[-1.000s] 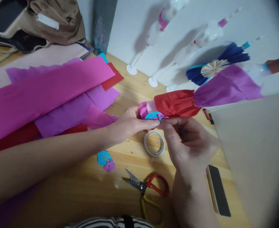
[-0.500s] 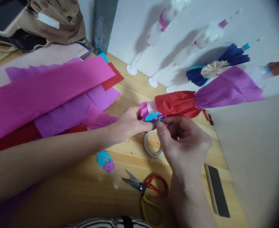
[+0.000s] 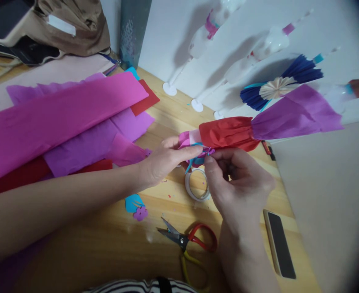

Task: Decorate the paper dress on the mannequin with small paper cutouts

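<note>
My left hand (image 3: 164, 160) is closed around the pink and white lower end of a figure dressed in crepe paper. A red crepe paper piece (image 3: 226, 132) and a flared purple one (image 3: 295, 112) cover this figure. My left thumb presses on small blue and purple paper cutouts (image 3: 202, 154) at that end. Beside it my right hand (image 3: 237, 175) pinches the edge of the purple cutout between thumb and forefinger. Its other fingers are curled. Below the hands lie a roll of tape (image 3: 188, 188) and open scissors (image 3: 183, 242) with red and yellow handles.
Pink crepe paper (image 3: 63, 118) and other coloured sheets are piled at the left. White-based figures (image 3: 169, 88) stand along the wall, one with a navy pleated bow (image 3: 303, 73). A phone (image 3: 279, 244) lies right; a blue cutout (image 3: 133, 202) and purple paper flower (image 3: 140, 213) lie left.
My left thumb has moved up over the blue and purple cutouts. The blue piece now bends downward beneath the thumb. My right hand has barely shifted, still pinching.
</note>
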Demonstrator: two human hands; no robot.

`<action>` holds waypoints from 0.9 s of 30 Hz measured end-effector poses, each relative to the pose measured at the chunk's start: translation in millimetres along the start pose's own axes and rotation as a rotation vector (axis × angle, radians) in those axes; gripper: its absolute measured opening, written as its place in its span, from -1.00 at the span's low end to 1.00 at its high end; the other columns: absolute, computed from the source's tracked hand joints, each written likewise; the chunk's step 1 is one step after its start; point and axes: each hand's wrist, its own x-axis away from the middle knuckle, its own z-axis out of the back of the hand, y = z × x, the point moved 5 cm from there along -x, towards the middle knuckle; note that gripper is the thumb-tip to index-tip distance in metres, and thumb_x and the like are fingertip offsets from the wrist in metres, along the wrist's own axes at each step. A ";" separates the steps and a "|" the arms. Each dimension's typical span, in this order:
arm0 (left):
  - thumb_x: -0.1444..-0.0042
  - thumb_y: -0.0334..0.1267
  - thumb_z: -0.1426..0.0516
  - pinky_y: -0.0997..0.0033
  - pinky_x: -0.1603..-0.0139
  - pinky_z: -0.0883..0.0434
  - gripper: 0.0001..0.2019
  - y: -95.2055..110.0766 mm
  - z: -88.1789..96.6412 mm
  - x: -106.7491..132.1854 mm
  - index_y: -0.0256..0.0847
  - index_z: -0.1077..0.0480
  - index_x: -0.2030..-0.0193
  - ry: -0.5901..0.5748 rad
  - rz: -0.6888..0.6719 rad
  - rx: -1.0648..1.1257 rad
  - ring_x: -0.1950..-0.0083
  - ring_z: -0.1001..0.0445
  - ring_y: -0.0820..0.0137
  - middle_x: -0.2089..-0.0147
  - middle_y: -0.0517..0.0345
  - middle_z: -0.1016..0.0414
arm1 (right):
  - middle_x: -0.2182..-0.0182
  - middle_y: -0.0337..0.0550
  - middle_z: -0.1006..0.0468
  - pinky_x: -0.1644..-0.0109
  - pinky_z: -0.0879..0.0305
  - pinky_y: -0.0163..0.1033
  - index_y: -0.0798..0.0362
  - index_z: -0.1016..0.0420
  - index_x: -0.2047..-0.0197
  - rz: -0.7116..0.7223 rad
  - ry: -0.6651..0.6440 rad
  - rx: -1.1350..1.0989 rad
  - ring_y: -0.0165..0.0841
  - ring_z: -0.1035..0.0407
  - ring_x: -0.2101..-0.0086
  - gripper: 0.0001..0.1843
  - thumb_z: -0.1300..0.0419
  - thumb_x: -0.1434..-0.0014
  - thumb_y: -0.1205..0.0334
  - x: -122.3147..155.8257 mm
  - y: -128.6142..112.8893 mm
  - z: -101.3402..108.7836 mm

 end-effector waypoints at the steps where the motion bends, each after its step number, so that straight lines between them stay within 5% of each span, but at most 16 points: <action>1: -0.01 -0.09 -0.35 0.39 0.17 -0.39 -0.74 0.6 -0.4 0.4 -0.25 -0.54 0.30 -0.006 0.003 0.000 0.24 -0.47 0.39 0.32 0.12 -0.54 | 0.66 -0.39 -0.34 0.61 -0.11 -0.32 0.01 -0.49 0.41 0.001 -0.002 -0.004 -0.48 -0.17 0.68 -0.91 -0.26 -0.14 0.30 0.2 -0.1 0.0; 27: -0.09 -0.12 -0.29 0.42 0.27 -0.31 -0.77 8.9 -5.9 4.7 -0.24 -0.45 0.31 0.001 -0.027 -0.119 0.33 -0.35 0.45 0.40 0.21 -0.40 | 0.63 -0.34 -0.32 0.50 -0.23 -0.25 -0.07 -0.48 0.38 0.152 0.020 0.151 -0.41 -0.24 0.60 -0.87 -0.23 -0.20 0.33 2.2 -9.0 -0.8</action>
